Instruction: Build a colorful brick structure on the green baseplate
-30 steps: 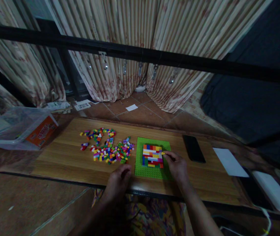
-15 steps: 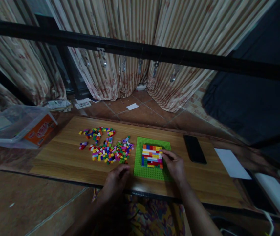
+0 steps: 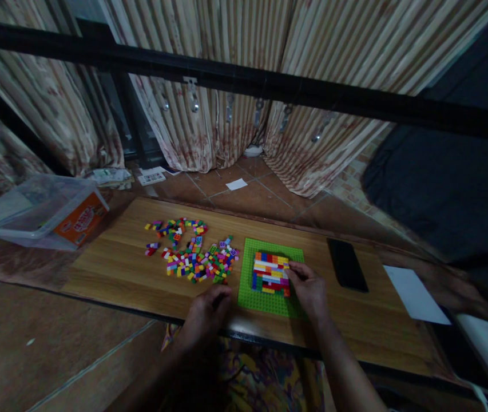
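A green baseplate lies on the wooden board, with a block of coloured bricks built on it. My right hand rests on the plate's right side, its fingers pinched against the right edge of the brick block. My left hand lies curled at the board's near edge, just left of the plate and below a loose pile of small coloured bricks. What the fingers of either hand hold is too dark to make out.
A black phone lies right of the plate and a white sheet further right. A clear plastic tub with an orange box stands at the far left. A black bar crosses above, with curtains behind.
The view has shifted slightly. My right hand stays at the right edge of the brick block, and my left hand stays at the board's near edge.
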`<state>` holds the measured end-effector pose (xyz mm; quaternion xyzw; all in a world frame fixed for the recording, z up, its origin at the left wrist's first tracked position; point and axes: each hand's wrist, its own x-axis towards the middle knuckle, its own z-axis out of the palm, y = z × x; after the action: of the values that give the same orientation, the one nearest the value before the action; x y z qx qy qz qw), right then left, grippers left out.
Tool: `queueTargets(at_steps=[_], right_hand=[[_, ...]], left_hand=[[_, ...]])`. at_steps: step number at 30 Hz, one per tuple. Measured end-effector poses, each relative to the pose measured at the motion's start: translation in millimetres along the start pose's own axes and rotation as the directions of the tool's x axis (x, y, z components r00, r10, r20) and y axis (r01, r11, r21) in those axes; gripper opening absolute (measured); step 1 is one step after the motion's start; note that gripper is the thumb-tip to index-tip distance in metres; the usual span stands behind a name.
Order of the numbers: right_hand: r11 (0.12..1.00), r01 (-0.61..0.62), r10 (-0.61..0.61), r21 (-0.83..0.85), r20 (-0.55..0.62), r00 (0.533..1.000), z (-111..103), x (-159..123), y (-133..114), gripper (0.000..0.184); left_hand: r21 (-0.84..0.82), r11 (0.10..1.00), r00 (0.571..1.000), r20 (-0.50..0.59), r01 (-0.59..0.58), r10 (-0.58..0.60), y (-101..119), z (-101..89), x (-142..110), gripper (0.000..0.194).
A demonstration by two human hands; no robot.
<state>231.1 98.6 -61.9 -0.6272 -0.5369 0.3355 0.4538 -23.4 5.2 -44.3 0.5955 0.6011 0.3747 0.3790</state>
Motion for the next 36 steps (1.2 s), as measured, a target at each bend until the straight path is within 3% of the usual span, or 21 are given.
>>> queueTargets(at_steps=[8,17,27,36], right_hand=[[1.0,-0.029,0.029,-0.008,-0.015,0.999,-4,1,-3,0.04],[0.977,-0.074,0.078,-0.198,0.013,0.997,1,13,-8,0.046],[0.974,-0.104,0.112,-0.2,0.03,0.993,3,16,2,0.047],[0.983,-0.059,0.068,-0.171,0.046,0.997,-4,14,-8,0.048]], left_hand=[[-0.016,1.0,1.0,0.006,0.006,-0.006,1,-1.9,0,0.018],[-0.018,1.0,1.0,0.0,0.02,-0.02,2,-1.4,1,0.018],[-0.022,0.996,0.996,0.026,0.09,-0.089,3,-2.3,1,0.021],[-0.124,0.992,0.999,0.053,0.008,-0.002,-3,-12.2,-6,0.019]])
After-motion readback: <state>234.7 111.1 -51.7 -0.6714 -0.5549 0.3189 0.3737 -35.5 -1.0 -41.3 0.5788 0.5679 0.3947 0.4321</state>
